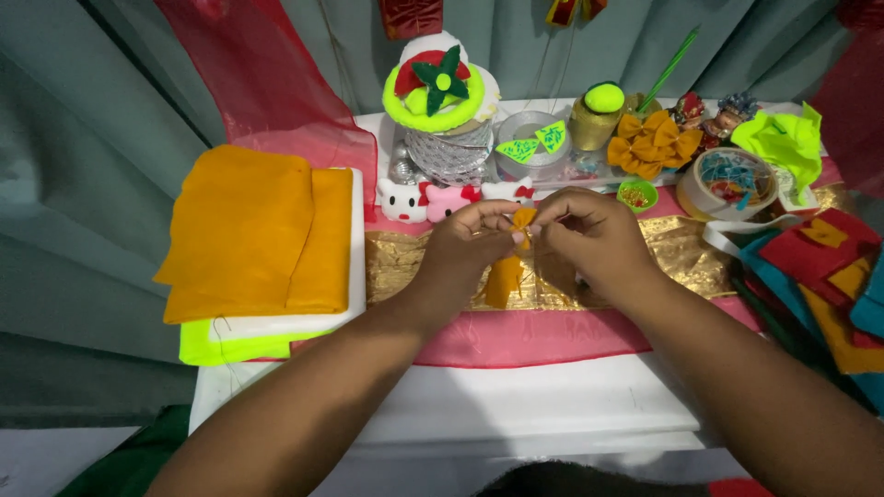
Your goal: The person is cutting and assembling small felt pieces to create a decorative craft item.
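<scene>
My left hand (465, 247) and my right hand (589, 237) meet above the middle of a small white table (516, 405). Both pinch a small piece of orange felt (522, 219) between the fingertips. A longer strip of the same orange felt (503, 281) hangs down below the hands over a gold cloth (677, 248) and a pink cloth (516, 336).
A folded orange fabric stack (253, 230) lies on white and neon-green sheets at left. Behind the hands stand small cat figurines (433, 200), a neon-green and red felt ornament (442, 87), tape rolls (727, 184), orange bows (652, 143). Felt scraps (829, 276) pile at right.
</scene>
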